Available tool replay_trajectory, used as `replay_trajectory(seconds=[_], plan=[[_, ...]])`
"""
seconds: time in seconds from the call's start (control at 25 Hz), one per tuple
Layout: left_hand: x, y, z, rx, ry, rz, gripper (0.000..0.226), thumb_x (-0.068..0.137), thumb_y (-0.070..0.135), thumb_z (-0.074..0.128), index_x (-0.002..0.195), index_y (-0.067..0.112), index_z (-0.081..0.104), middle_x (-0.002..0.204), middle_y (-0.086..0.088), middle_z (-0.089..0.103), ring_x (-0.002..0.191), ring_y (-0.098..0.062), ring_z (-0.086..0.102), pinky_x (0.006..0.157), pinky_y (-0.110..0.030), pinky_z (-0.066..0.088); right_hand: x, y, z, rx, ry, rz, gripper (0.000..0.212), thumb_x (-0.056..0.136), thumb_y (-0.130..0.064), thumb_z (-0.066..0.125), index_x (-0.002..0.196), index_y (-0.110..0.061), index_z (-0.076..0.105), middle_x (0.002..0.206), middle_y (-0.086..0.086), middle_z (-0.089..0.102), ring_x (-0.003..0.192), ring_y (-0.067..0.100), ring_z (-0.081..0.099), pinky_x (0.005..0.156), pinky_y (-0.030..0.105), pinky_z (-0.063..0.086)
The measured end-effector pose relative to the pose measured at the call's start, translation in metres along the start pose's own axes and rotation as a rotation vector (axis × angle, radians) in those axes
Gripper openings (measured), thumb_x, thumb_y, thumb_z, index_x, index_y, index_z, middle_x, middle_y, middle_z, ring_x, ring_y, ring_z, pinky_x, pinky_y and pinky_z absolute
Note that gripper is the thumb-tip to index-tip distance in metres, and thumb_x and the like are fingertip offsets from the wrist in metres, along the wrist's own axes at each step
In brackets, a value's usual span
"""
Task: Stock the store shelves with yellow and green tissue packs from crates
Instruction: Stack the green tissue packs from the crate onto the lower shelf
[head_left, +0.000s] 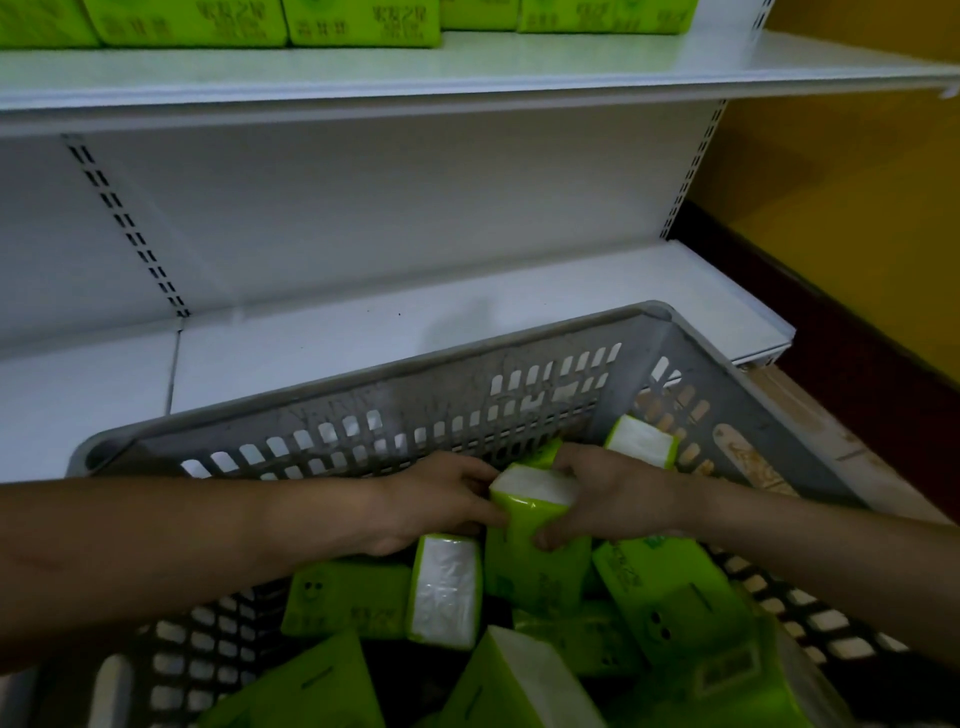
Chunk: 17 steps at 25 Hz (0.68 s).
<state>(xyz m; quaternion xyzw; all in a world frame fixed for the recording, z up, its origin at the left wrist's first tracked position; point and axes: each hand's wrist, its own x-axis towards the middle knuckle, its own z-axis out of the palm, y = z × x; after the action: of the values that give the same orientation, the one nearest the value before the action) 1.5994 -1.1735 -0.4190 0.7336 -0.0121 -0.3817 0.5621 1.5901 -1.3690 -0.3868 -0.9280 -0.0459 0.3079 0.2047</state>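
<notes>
Both my hands are down inside the grey crate (363, 410). My right hand (608, 493) has its grip curled round an upright green tissue pack (535, 525), thumb on its front face. My left hand (441, 499) touches the pack's other side, fingers curled against it. More green packs (348, 597) lie loose in the crate. A row of packs (187, 23) sits on the upper shelf (467, 73); the lower shelf (363, 332) stands just behind the crate.

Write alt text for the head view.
Both hands, left and right, grip one green tissue pack inside a grey crate of packs. Behind it a white shelf lies bare; more packs line the shelf above.
</notes>
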Motion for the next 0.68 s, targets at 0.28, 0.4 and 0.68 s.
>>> replay_trajectory(seconds=[0.28, 0.4, 0.68], plan=[[-0.016, 0.018, -0.005, -0.152, -0.209, 0.127, 0.067, 0.085, 0.005, 0.070, 0.136, 0.038, 0.042, 0.129, 0.005, 0.064, 0.117, -0.018, 0.062, 0.098, -0.043, 0.051, -0.027, 0.002, -0.038, 0.630, 0.101, 0.027, 0.059, 0.060, -0.044, 0.084, 0.104, -0.009, 0.066, 0.096, 0.012, 0.073, 0.071, 0.022, 0.068, 0.054, 0.028, 0.052], [-0.024, 0.030, -0.005, -0.278, -0.214, 0.172, 0.072, 0.081, 0.010, 0.074, 0.135, 0.045, 0.041, 0.129, 0.004, 0.064, 0.118, -0.024, 0.062, 0.100, -0.054, 0.047, -0.039, 0.000, -0.050, 0.820, 0.118, -0.042, 0.058, 0.059, -0.043, 0.078, 0.105, -0.008, 0.068, 0.093, 0.010, 0.073, 0.071, 0.022, 0.061, 0.058, 0.029, 0.052], [-0.063, 0.099, 0.001, -0.311, -0.090, 0.663, 0.078, 0.072, 0.004, 0.081, 0.132, 0.038, 0.045, 0.124, 0.002, 0.065, 0.110, -0.023, 0.066, 0.083, -0.049, 0.057, -0.065, -0.018, -0.086, 1.121, 0.459, -0.195, 0.067, 0.066, -0.057, 0.064, 0.115, -0.012, 0.061, 0.101, 0.024, 0.067, 0.077, 0.035, 0.066, 0.055, 0.033, 0.052]])
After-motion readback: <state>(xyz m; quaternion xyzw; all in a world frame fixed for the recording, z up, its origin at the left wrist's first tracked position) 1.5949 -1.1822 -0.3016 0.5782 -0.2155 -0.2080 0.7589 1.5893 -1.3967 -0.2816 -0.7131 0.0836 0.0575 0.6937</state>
